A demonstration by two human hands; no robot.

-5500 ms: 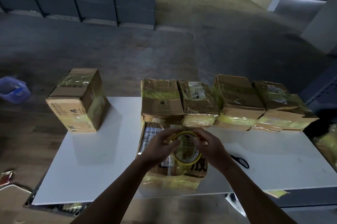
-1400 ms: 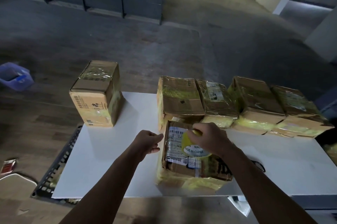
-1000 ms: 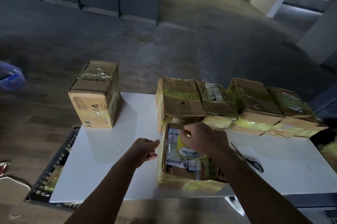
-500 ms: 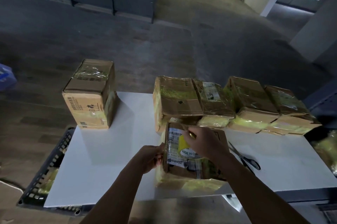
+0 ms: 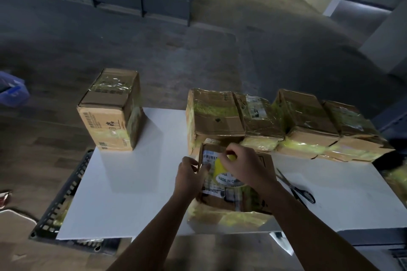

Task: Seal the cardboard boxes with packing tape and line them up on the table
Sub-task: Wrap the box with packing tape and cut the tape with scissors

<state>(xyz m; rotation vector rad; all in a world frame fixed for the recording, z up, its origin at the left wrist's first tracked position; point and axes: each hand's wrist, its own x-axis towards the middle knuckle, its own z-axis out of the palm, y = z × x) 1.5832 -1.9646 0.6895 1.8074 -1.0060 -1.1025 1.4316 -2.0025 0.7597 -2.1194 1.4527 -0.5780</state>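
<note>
Table [image 5: 132, 193]: white, carrying every box in view.
Row of four boxes [image 5: 306, 116]: side by side along the far edge, all wrapped in yellowish tape. This part looks done.
Lone box [image 5: 112, 112]: taped too, but standing well apart at the far left corner. I judge it has yet to join the line.
Near box [image 5: 231, 200]: at the front edge, just before the row. It is partly taped and is the one in work.
Right hand [image 5: 244, 165]: fingers curled over the tape roll, holding it on the box top.
Left hand [image 5: 189, 176]: fingers clamped on the box's left top edge.
Tape roll [image 5: 226, 178]: lying on the near box.
Scissors [image 5: 297, 189]: on the table to the right, untouched.
Left to do: finish this seal, cut the tape, line the box up.
</note>
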